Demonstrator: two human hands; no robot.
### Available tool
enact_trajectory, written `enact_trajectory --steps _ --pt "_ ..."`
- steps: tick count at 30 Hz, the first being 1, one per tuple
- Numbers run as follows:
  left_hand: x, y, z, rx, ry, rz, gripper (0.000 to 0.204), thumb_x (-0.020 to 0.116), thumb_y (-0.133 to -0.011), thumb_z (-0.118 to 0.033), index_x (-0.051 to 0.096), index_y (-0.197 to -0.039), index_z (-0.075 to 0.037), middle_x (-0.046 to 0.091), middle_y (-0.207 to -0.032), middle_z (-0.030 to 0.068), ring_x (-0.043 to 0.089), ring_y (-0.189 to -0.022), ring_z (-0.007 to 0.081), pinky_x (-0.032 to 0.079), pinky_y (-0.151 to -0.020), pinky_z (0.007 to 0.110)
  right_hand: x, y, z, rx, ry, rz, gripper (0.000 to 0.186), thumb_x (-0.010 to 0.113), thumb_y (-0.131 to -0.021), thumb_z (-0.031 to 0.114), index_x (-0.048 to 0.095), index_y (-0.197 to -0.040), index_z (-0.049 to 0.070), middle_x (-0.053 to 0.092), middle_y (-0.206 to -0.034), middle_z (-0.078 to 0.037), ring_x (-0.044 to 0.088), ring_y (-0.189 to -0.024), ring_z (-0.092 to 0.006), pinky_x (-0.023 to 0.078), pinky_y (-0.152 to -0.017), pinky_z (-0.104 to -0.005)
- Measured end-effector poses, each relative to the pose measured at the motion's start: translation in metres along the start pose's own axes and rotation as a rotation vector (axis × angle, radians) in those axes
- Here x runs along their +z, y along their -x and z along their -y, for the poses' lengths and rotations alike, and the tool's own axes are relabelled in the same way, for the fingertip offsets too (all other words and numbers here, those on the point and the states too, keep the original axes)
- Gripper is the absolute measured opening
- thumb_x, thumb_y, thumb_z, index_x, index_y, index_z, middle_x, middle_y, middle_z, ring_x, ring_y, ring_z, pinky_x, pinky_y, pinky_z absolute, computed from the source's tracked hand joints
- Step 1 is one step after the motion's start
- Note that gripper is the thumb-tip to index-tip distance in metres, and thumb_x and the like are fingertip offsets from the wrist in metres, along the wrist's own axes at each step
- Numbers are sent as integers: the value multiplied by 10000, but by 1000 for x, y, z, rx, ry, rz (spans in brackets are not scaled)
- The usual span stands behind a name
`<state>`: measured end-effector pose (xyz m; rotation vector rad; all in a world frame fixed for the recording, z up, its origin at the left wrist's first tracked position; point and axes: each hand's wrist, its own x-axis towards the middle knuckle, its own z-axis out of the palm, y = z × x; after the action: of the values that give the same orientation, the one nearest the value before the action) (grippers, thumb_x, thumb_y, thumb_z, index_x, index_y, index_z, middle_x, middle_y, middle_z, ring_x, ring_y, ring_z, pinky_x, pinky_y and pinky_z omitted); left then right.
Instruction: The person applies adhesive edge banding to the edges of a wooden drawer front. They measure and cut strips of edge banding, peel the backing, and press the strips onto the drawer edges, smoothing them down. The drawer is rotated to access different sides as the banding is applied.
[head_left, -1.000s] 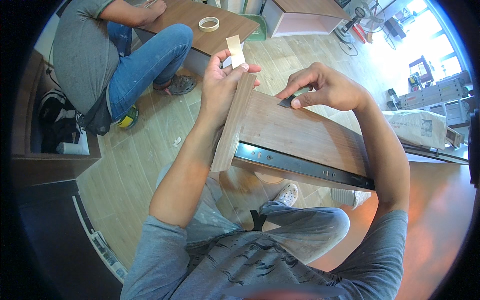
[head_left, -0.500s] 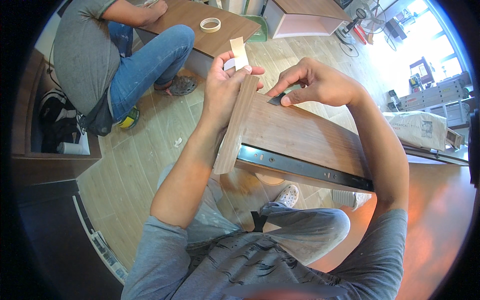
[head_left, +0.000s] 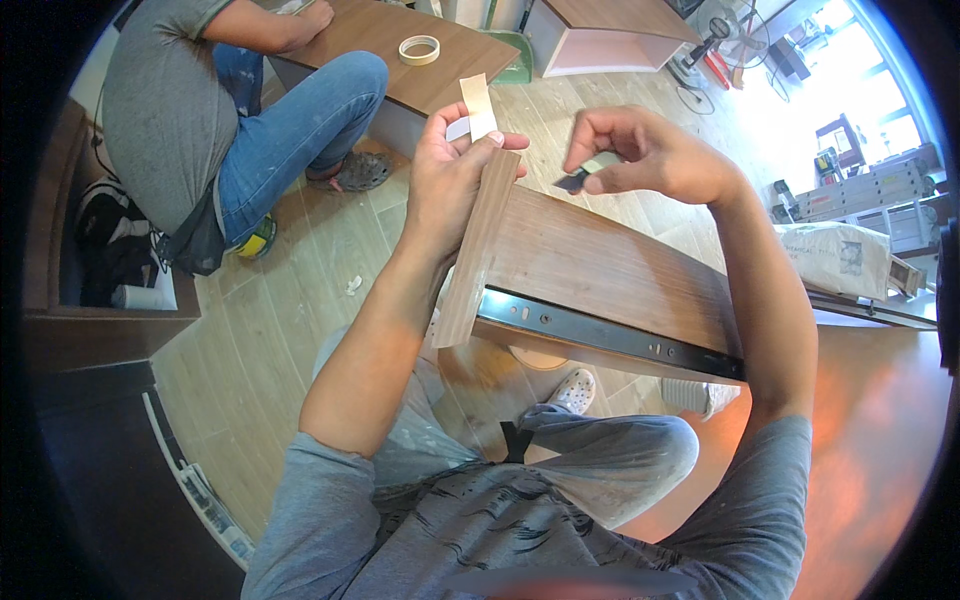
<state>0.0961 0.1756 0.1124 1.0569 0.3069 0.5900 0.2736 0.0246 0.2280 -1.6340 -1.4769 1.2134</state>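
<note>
A wood-grain drawer (head_left: 610,255) lies tilted before me, a black metal slide rail (head_left: 600,331) along its side. My left hand (head_left: 455,165) grips the far end of the drawer's front panel (head_left: 478,255), thumb at the edge. Between its fingers it also holds a tan strip (head_left: 477,105) and a small white piece (head_left: 458,128). Above the drawer's far edge, apart from it, my right hand (head_left: 645,155) pinches a small dark flat blade-like piece (head_left: 572,181). A pale greenish part (head_left: 600,162) shows between those fingers.
At upper left a person (head_left: 290,150) in jeans sits beside a wood-topped cabinet (head_left: 400,75) with a tape roll (head_left: 419,50) on it. Farther off stand another cabinet (head_left: 610,40) and a fan (head_left: 710,45). A bag (head_left: 835,258) and ladder (head_left: 870,195) are at right.
My right hand has lifted off the drawer's far edge, up and slightly right, still pinching the dark piece. My left hand and the drawer have hardly moved.
</note>
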Motion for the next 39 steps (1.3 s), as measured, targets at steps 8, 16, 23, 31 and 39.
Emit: enact_trajectory --steps 8,16,23,31,39 --pt "2 0 0 -3 -10 -26 442 623 -1033 -101 386 -1390 8 761 -1098 208 750 -848 191 622 -756 314 -4 26 -3 69 100 35 159 802 -877 85 736 -987 -8 737 -963 -41 616 -925 -120 463 -859 -288" --pt "1 -1 -2 -5 -38 -37 444 626 -1037 -105 386 -1394 6 761 -1105 208 752 -839 184 624 -751 294 0 19 -4 61 110 45 184 813 -897 132 759 -1010 -4 742 -943 -35 625 -911 -119 466 -856 -292" --pt "2 -1 -1 -12 -21 -34 449 631 -1034 -109 389 -1395 5 762 -1102 202 750 -845 183 617 -743 299 1 15 -2 92 74 52 192 812 -917 147 766 -1026 -5 759 -954 -41 634 -894 -109 471 -849 -286" --pt "3 1 -1 4 -23 -21 448 638 -1026 -112 395 -1385 1 762 -1100 202 747 -848 189 620 -754 310 5 7 -2 63 58 34 192 820 -917 152 770 -1021 -2 766 -954 -40 636 -880 -108 477 -831 -288" --pt "2 0 -2 -8 2 -23 436 638 -1028 -107 396 -1376 -4 762 -1099 198 745 -850 197 616 -753 322 -1 17 -7 108 84 -5 161 817 -910 126 775 -1008 6 715 -898 1 587 -837 -86 439 -759 -270"
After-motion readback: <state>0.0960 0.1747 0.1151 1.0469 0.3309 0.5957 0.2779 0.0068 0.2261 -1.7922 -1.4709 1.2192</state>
